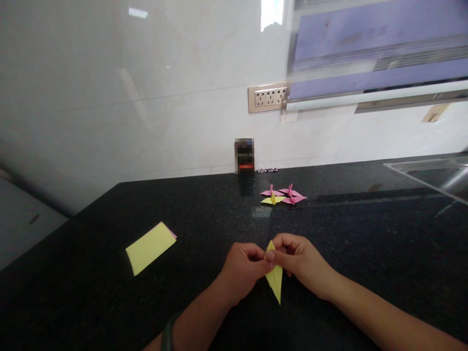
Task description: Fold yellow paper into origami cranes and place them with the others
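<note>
A folded piece of yellow origami paper point(275, 282), long and diamond-shaped with a pointed lower end, is between my two hands above the dark counter. My left hand point(243, 273) pinches its upper left edge with thumb and fingers. From the other side my right hand point(303, 261) grips it, the thumb lying across the front near the left thumb. The fingertips behind the paper are partly hidden. Farther back stand a small yellow paper crane point(273, 200) and several pink paper cranes point(292, 200), grouped close together.
A stack of yellow paper sheets point(150, 248), a pink corner showing, lies at left on the black counter point(204, 209). Against the wall stands a blurred dark box point(244, 157) beside a patterned strip point(266, 170). A sink point(438, 173) is at far right, a wall socket point(268, 98) above.
</note>
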`<state>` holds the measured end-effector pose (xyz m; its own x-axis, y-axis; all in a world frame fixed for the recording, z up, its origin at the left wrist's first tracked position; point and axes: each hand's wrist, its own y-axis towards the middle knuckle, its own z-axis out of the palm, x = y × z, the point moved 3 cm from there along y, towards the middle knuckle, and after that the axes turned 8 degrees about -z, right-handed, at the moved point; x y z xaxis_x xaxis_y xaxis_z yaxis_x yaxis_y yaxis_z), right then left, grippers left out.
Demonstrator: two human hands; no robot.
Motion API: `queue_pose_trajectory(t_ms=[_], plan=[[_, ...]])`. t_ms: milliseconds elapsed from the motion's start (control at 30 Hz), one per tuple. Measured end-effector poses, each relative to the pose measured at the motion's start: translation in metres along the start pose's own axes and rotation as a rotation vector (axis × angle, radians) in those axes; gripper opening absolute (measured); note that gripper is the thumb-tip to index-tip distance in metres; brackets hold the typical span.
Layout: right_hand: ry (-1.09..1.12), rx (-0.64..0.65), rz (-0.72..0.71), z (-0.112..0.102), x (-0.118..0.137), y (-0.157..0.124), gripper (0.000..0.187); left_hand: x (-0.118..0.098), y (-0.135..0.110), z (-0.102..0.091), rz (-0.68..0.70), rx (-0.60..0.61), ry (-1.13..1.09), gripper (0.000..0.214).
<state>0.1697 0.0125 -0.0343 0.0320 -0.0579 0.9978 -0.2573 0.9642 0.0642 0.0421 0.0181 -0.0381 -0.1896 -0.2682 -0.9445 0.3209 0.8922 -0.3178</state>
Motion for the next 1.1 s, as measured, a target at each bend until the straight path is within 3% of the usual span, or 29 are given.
queue_pose_trajectory(t_ms=[200,467,733,900,1100], plan=[[-0.049,-0.032,-0.043,-0.006,-0.0019,0.0004,0.024,0.0024,0.0013,-0.0005,-0.015,0.041,-0.174,0.021],[-0.099,-0.094,-0.052,-0.0034,0.0014,-0.0003,0.021,0.0023,0.0033,-0.0011,-0.032,0.017,-0.214,0.023],[-0.129,-0.068,-0.078,-0.0051,0.0011,0.0009,0.02,0.0002,0.0029,0.0007,-0.041,0.065,-0.26,0.02],[-0.062,-0.045,-0.036,-0.0026,0.0031,0.0009,0.02,0.0018,0.002,0.0016,-0.038,0.056,-0.174,0.025],[0.023,-0.005,-0.003,0.0028,0.0,-0.0006,0.017,0.001,-0.0005,0.0019,0.024,-0.058,0.059,0.026]])
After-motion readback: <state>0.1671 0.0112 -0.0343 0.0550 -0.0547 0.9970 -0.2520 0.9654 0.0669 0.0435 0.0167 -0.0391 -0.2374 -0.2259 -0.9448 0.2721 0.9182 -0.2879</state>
